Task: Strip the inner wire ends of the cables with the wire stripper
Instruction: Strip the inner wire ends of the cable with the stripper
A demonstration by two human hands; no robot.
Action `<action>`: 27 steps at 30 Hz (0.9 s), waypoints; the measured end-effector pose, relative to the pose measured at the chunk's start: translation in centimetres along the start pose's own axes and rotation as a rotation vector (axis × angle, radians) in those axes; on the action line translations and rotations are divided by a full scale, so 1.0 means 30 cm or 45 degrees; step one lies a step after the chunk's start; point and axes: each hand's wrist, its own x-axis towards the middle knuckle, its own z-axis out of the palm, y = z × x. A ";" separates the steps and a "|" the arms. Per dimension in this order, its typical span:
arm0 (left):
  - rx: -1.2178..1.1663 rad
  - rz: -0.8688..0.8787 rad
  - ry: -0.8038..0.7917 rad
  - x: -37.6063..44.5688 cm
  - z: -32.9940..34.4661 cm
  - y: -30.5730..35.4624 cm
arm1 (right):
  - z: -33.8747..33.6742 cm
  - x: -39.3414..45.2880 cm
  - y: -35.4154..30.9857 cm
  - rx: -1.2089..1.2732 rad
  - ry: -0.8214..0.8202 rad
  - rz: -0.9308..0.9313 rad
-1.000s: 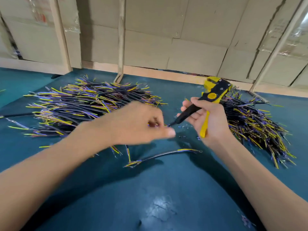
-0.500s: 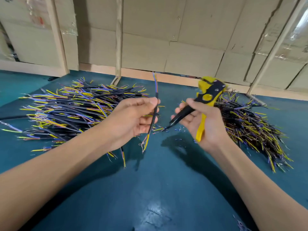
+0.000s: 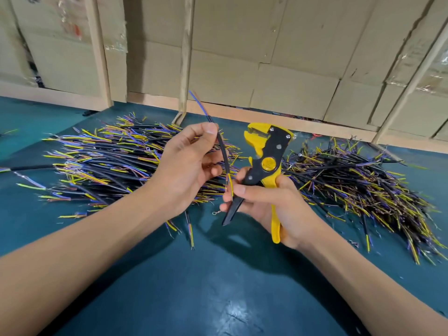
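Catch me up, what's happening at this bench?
A person is stripping cables by hand. The left hand pinches one short black-sheathed cable upright, coloured inner wires showing at both ends. The right hand grips a yellow-and-black wire stripper, head up, beside the cable; the cable is not in its jaws. A large pile of similar cables lies on the teal table at left, another pile at right.
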 end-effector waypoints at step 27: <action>0.374 -0.451 -0.423 0.004 -0.028 0.042 | -0.045 0.023 -0.006 -0.150 0.141 -0.095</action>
